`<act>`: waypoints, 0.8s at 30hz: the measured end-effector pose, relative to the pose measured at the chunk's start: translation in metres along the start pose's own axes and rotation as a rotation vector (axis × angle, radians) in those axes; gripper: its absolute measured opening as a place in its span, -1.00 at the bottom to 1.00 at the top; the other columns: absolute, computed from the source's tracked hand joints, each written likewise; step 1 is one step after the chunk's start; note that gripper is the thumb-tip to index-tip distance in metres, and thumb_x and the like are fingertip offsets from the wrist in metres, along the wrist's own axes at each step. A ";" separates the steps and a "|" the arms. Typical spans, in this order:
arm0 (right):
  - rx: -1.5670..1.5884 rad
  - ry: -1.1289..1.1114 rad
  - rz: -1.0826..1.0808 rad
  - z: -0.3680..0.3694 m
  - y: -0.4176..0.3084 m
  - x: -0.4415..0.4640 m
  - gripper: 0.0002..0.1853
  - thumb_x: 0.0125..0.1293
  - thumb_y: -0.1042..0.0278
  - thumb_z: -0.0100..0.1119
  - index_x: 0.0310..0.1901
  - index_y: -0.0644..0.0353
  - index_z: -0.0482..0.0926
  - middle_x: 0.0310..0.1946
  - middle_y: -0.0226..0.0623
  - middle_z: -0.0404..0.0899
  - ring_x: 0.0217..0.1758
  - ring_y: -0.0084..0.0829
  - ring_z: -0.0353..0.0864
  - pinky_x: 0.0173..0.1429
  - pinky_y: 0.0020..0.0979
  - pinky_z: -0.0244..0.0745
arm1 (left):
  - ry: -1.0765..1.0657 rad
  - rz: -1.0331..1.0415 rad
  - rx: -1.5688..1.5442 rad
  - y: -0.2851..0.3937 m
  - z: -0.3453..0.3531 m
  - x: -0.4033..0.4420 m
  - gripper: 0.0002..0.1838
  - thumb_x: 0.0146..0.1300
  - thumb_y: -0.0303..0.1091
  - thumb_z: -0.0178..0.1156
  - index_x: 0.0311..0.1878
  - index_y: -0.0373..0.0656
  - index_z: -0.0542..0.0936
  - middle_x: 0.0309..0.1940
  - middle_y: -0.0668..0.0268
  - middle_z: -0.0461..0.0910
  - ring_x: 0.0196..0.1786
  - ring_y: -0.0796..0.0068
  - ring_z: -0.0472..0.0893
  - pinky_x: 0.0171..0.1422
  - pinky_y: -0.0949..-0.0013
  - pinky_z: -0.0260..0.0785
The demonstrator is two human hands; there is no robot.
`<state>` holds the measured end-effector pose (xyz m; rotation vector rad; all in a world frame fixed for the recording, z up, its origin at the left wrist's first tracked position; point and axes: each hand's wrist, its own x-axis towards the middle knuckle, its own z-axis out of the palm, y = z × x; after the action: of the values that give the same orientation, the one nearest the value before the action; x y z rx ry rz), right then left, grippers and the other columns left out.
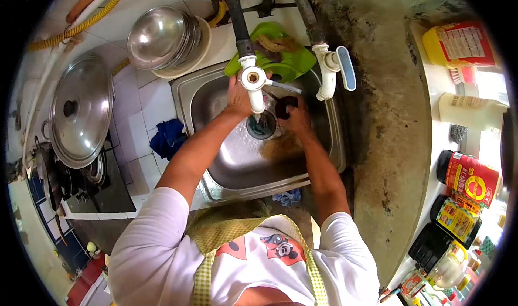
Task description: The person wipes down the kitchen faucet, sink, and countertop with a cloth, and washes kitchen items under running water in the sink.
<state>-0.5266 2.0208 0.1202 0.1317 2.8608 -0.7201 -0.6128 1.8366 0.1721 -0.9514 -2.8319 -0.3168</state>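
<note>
Both my hands are over the steel sink (216, 171), under the white tap (253, 82). My right hand (297, 120) is closed around a small dark brown object (283, 107), whose kind I cannot make out. My left hand (237, 96) is to the left of the tap, beside the green plastic basin (299, 63). Its fingers are mostly hidden behind the tap, so its grip does not show. Below the hands is the drain (261, 126), with brownish residue (280, 145) on the wet sink floor. Something brown and fibrous (276, 46) lies in the green basin.
A second tap with a blue-edged handle (345, 68) rises at the sink's right corner. Stacked metal bowls (159, 39) stand back left, above a dark blue cloth (168, 138). A lidded wok (81, 111) sits on the stove. Bottles and jars (472, 179) line the right ledge.
</note>
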 end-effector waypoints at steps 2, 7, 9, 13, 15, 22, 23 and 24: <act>0.077 0.035 -0.069 0.004 0.016 -0.003 -0.59 -0.29 0.16 0.40 -0.51 0.30 0.49 0.16 0.20 0.06 0.12 0.07 0.24 0.12 -0.17 0.26 | 0.217 0.134 1.091 -0.009 -0.014 0.018 -0.39 0.08 0.15 -0.12 0.24 0.28 0.16 0.24 0.28 0.12 0.28 0.22 0.05 0.22 -0.02 -0.09; 0.277 0.336 -0.079 0.013 0.033 -0.019 -0.57 -0.30 0.18 0.42 -0.61 0.29 0.37 0.15 0.22 0.10 0.13 0.09 0.23 0.08 -0.19 0.26 | -0.104 0.246 0.054 -0.044 0.013 0.046 0.02 -0.32 0.18 0.29 0.30 0.29 0.03 0.32 0.09 -0.19 0.33 -0.11 -0.08 0.25 -0.14 -0.10; 0.361 0.355 -0.005 0.016 0.028 -0.023 -0.56 -0.31 0.18 0.43 -0.62 0.29 0.35 0.14 0.22 0.11 0.11 0.10 0.24 0.06 -0.19 0.27 | -0.112 0.257 0.095 -0.052 0.017 0.051 0.02 -0.32 0.21 0.27 0.30 0.30 0.04 0.32 0.09 -0.18 0.33 -0.10 -0.09 0.25 -0.14 -0.09; 0.396 0.452 -0.031 0.015 0.024 -0.006 -0.54 -0.30 0.19 0.44 -0.63 0.30 0.33 0.15 0.21 0.10 0.09 0.09 0.27 0.03 -0.20 0.28 | 0.019 0.324 0.815 -0.053 0.025 0.050 -0.20 -0.15 0.13 0.12 0.26 0.33 0.12 0.29 0.14 -0.04 0.30 0.03 0.01 0.28 0.00 -0.03; 0.484 0.431 0.028 0.012 0.018 -0.001 -0.56 -0.27 0.19 0.43 -0.60 0.31 0.36 0.17 0.17 0.09 0.07 0.08 0.28 0.03 -0.18 0.29 | 0.157 0.385 1.248 -0.052 0.017 0.050 -0.36 -0.01 0.06 0.04 0.22 0.34 0.19 0.26 0.18 0.07 0.27 0.07 0.11 0.29 0.07 0.00; -0.087 0.590 -0.132 0.000 -0.011 -0.035 -0.61 -0.18 0.29 0.35 -0.30 0.23 0.44 0.08 0.01 0.21 0.03 -0.05 0.31 -0.01 -0.19 0.33 | -0.023 0.278 -0.182 -0.045 -0.026 0.026 -0.39 -0.03 -0.09 0.17 0.17 0.39 0.28 0.19 0.11 0.18 0.23 0.16 0.19 0.30 0.06 -0.06; -0.016 0.438 -0.259 0.017 -0.013 -0.039 -0.63 -0.15 0.33 0.31 -0.28 0.21 0.43 -0.02 -0.06 0.26 0.00 -0.08 0.33 -0.04 -0.21 0.35 | -0.099 0.217 -0.117 -0.042 -0.030 0.019 -0.41 -0.08 -0.19 0.22 0.12 0.27 0.36 0.12 0.09 0.24 0.22 0.08 0.18 0.30 0.03 -0.06; 0.054 0.284 -0.383 0.024 -0.023 -0.041 -0.65 -0.12 0.36 0.28 -0.25 0.20 0.42 -0.11 -0.13 0.32 -0.03 -0.12 0.34 -0.08 -0.22 0.38 | -0.099 0.212 -0.113 -0.045 -0.026 0.012 -0.41 -0.08 -0.19 0.22 0.12 0.27 0.36 0.12 0.09 0.24 0.22 0.08 0.18 0.30 0.03 -0.06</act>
<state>-0.4858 1.9879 0.1179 -0.3442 3.1786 -0.9117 -0.6479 1.8022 0.1921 -1.3127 -2.7904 -0.4181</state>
